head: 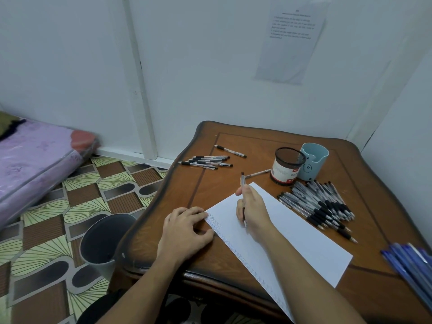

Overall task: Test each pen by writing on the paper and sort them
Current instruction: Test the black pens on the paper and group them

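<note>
- My right hand [253, 211] gripped a slim, clear-barrelled pen [243, 183], fingers curled round it.
- Its long axis ran almost straight away from me, tip down on the paper [292, 239], dark end toward the wall.
- My left hand [184, 228], fingers relaxed, pressed the smooth white sheet's left corner.
- The sheet lay slantwise on the glossy wooden table [233, 141].
</note>
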### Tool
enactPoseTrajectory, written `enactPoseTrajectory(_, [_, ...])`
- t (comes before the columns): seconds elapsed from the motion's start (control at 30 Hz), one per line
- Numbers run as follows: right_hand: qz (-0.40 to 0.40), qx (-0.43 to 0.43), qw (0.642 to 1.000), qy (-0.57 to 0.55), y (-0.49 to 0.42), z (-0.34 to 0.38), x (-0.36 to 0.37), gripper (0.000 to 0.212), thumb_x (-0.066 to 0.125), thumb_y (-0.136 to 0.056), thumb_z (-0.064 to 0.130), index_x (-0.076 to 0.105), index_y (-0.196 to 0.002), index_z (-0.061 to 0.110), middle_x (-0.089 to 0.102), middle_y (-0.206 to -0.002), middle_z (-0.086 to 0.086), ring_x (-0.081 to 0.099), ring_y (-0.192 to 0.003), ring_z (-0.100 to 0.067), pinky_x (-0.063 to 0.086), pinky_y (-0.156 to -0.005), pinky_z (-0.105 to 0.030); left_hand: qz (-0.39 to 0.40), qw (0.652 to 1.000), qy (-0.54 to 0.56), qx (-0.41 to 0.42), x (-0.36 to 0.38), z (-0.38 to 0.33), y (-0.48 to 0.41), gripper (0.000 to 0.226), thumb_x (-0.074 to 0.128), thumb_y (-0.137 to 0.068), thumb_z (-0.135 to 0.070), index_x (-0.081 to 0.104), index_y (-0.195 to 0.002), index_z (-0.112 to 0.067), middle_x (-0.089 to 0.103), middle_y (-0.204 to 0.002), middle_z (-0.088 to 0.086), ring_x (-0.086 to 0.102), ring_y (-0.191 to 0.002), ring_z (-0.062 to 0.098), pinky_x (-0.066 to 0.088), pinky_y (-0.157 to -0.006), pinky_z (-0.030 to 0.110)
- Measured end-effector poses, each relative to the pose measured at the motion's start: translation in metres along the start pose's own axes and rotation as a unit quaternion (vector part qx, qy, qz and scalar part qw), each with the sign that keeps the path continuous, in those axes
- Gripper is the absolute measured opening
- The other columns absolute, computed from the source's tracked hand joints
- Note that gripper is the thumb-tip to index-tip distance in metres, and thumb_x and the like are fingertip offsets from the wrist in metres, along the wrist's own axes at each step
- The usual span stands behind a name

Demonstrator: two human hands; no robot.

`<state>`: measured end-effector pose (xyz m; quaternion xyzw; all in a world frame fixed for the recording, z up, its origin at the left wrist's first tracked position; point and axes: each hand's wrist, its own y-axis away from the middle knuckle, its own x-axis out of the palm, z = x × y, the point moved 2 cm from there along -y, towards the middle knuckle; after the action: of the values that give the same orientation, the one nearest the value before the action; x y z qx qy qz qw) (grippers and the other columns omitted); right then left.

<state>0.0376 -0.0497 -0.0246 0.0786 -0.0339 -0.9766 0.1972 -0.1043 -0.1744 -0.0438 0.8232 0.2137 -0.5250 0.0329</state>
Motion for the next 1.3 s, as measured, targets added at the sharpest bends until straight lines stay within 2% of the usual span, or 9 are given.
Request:
enactPoseTrajectory(0.23, [0.028, 0.165, 0.972, -0.163, -0.006, 0.02, -0.016, 0.028, 0.035, -0.102, 0.022, 0.06, -0.114, 0.017, 0.052, -0.067, -0.005, 0.045, -0.057, -0.015, 0.034, -0.052, -0.028, -0.009, 1.0, 0.014, 0.003, -0.001, -0.001, 0.0, 0.074, 0.031, -0.064, -0.074, 0.063, -0.121, -0.04, 0.052, -0.127, -0.03, 0.036, -0.121, 0.004, 0.023, -0.108, 0.033])
enactPoseTrajectory(0.4, [-0.009, 0.061, 0.989, 0.134, -0.017, 0.035, -0.069, 0.023, 0.043, -0.101, 0.013, 0.059, -0.114, 0.023, 0.055, -0.085, -0.004, 0.049, -0.073, -0.016, 0.039, -0.061, -0.03, 0.002, 1.0, 0.007, -0.002, -0.004, -0.004, 0.0, 0.07, 0.035, -0.067, -0.074, 0.061, -0.123, -0.041, 0.051, -0.13, -0.029, 0.035, -0.122, 0.004, 0.023, -0.109, 0.033])
enactPoseTrajectory(0.5, [-0.071, -0.026, 0.933, 0.352, -0.022, 0.037, -0.114, 0.03, 0.05, -0.097, 0.004, 0.064, -0.119, 0.019, 0.064, -0.097, -0.008, 0.057, -0.085, -0.021, 0.044, -0.07, -0.032, 0.007, 1.0, 0.009, -0.003, -0.005, -0.005, 0.0, 0.079, 0.028, -0.062, -0.077, 0.061, -0.124, -0.041, 0.05, -0.131, -0.029, 0.035, -0.124, 0.005, 0.022, -0.108, 0.033])
enactPoseTrajectory(0.63, [-0.113, 0.017, 0.82, 0.561, -0.022, 0.033, -0.164, 0.034, 0.057, -0.095, 0.009, 0.062, -0.128, 0.017, 0.066, -0.117, -0.006, 0.062, -0.101, -0.021, 0.054, -0.083, -0.032, 0.029, 1.0, -0.002, -0.01, -0.006, -0.006, 0.0, 0.069, 0.036, -0.07, -0.072, 0.058, -0.127, -0.041, 0.047, -0.135, -0.028, 0.032, -0.127, 0.006, 0.022, -0.109, 0.035])
enactPoseTrajectory(0.73, [-0.092, 0.036, 0.757, 0.645, -0.016, 0.031, -0.173, 0.024, 0.057, -0.095, 0.011, 0.064, -0.118, 0.015, 0.065, -0.104, -0.005, 0.061, -0.091, -0.02, 0.052, -0.075, -0.028, 0.025, 1.0, -0.006, -0.007, -0.008, -0.007, 0.001, 0.072, 0.033, -0.068, -0.075, 0.059, -0.126, -0.041, 0.048, -0.134, -0.028, 0.033, -0.126, 0.006, 0.022, -0.108, 0.034])
enactPoseTrajectory(0.83, [-0.108, -0.001, 0.721, 0.684, -0.015, 0.034, -0.163, 0.028, 0.057, -0.097, 0.021, 0.059, -0.125, 0.018, 0.062, -0.116, -0.006, 0.058, -0.105, -0.021, 0.05, -0.088, -0.031, 0.023, 1.0, -0.004, -0.006, -0.008, -0.008, 0.001, 0.083, 0.023, -0.061, -0.079, 0.059, -0.126, -0.042, 0.048, -0.133, -0.03, 0.033, -0.126, 0.005, 0.022, -0.108, 0.034])
enactPoseTrajectory(0.9, [-0.126, -0.056, 0.732, 0.667, -0.021, 0.036, -0.147, 0.03, 0.054, -0.098, 0.022, 0.059, -0.128, 0.02, 0.061, -0.12, -0.005, 0.055, -0.111, -0.021, 0.048, -0.093, -0.033, 0.021, 1.0, -0.004, -0.007, -0.008, -0.007, 0.001, 0.082, 0.024, -0.062, -0.079, 0.058, -0.126, -0.042, 0.048, -0.133, -0.03, 0.032, -0.126, 0.005, 0.021, -0.109, 0.033])
enactPoseTrajectory(1.1, [0.018, -0.131, 0.89, 0.437, -0.056, 0.034, -0.056, 0.028, 0.053, -0.096, 0.007, 0.07, -0.117, 0.015, 0.061, -0.118, -0.006, 0.058, -0.112, -0.024, 0.044, -0.098, -0.033, 0.01, 1.0, -0.004, -0.004, -0.006, -0.006, 0.001, 0.073, 0.03, -0.066, -0.075, 0.06, -0.124, -0.042, 0.049, -0.129, -0.032, 0.033, -0.122, 0.002, 0.021, -0.108, 0.03])
enactPoseTrajectory(1.3, [-0.027, -0.1, 0.847, 0.522, -0.108, 0.041, 0.011, 0.044, 0.043, -0.102, 0.02, 0.045, -0.145, 0.032, 0.043, -0.144, -0.009, 0.039, -0.131, -0.029, 0.028, -0.107, -0.047, -0.003, 1.0, -0.007, -0.004, -0.005, -0.006, 0.002, 0.072, 0.026, -0.066, -0.072, 0.057, -0.125, -0.046, 0.046, -0.13, -0.034, 0.03, -0.123, 0.001, 0.014, -0.106, 0.024])
